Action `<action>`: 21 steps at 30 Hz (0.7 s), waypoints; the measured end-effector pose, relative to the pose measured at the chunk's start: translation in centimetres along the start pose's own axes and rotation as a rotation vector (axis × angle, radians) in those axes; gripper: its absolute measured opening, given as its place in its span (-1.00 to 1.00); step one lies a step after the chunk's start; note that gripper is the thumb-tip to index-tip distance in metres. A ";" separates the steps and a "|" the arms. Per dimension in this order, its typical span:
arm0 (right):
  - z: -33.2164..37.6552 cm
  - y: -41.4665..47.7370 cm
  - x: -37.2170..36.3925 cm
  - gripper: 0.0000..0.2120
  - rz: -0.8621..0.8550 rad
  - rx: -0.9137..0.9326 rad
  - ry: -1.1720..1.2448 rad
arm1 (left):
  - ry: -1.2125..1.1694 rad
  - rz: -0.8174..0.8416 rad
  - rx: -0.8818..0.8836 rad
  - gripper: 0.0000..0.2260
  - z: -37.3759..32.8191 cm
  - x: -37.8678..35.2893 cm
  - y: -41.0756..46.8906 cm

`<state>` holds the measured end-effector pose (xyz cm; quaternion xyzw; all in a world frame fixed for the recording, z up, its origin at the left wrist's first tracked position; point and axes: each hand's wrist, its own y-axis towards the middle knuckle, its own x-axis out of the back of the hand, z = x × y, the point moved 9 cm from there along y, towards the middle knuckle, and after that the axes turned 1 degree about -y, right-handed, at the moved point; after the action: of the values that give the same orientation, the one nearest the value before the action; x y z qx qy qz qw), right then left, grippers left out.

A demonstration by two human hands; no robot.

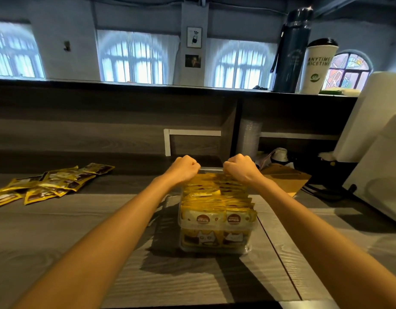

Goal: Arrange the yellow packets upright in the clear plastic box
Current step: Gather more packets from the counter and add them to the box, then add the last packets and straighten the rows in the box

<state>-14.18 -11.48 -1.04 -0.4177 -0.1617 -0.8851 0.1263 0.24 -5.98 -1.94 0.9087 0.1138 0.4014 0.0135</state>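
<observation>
Packing step: both hands worked the far end of the row of yellow packets point(217, 197), which stood upright in the clear plastic box point(217, 245) and nearly filled it.
Left hand point(185, 168): fingers were curled tight over the far packet tops; whether they pinched a packet or the box rim could not be told.
Right hand point(241, 168): it had the same curled hold, just beside the left hand.
Doing it well: an even pull from both sides would likely keep the row square and stop the box sliding.
Box place: it sat mid-counter point(81, 230), running from the near edge toward the back.
Loose packets point(52, 185): a flat heap lay toward the left edge, well apart from the box.
Open room: bare surface lay between heap and box; the right was tighter, with brown card point(286, 179) and a white appliance point(375, 175) near.
</observation>
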 end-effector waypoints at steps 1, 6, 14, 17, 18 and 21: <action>0.9 -0.4 0.3 -0.73 -0.029 0.031 0.001 | 0.020 -0.050 -0.020 -0.74 -0.1 0.9 -0.2; 7.9 -2.5 0.5 -0.72 -0.168 0.197 0.040 | 0.117 -0.343 -0.047 -0.73 -0.2 6.9 -2.6; 20.0 -5.5 -8.7 -0.76 -0.003 0.374 0.104 | 0.208 -0.642 0.147 -0.75 8.7 16.3 -10.3; 22.7 -5.8 -14.9 -0.71 0.119 0.369 0.045 | 0.238 -0.599 0.298 -0.75 14.5 17.2 -12.0; 23.2 -5.7 -17.0 -0.70 0.161 0.354 0.016 | 0.254 -0.574 0.343 -0.76 16.5 17.3 -12.3; 23.9 -5.1 -23.1 -0.69 0.276 0.310 -0.048 | 0.299 -0.533 0.462 -0.75 22.5 18.0 -12.8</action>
<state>15.00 4.58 -5.64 -0.4327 -0.2401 -0.8137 0.3050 25.98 11.92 -5.63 0.7579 0.4341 0.4757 -0.1044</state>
